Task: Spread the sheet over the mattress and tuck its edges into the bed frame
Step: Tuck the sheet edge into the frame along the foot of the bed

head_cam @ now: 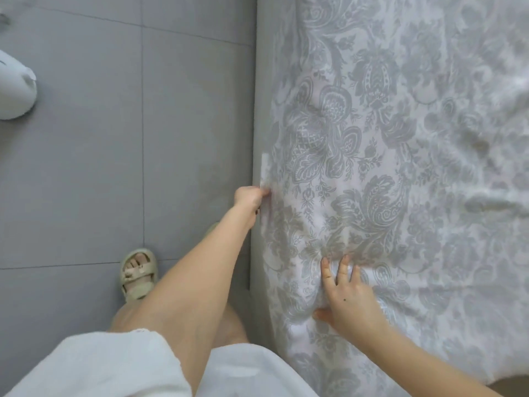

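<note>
A white sheet with a grey floral pattern [386,138] covers the mattress and fills the right side of the view. It shows wrinkles at the right. The grey bed frame [259,81] runs as a narrow vertical strip along the sheet's left edge. My left hand [249,196] is at that edge with its fingers closed on the sheet's border, down in the gap beside the frame. My right hand [347,296] lies flat on top of the sheet with fingers spread, pressing the fabric near the same edge.
Grey floor tiles [114,138] take up the left half. My foot in a beige sandal [137,273] stands close to the frame. A white rounded object [14,87] sits on the floor at the far left. White clothing fills the bottom.
</note>
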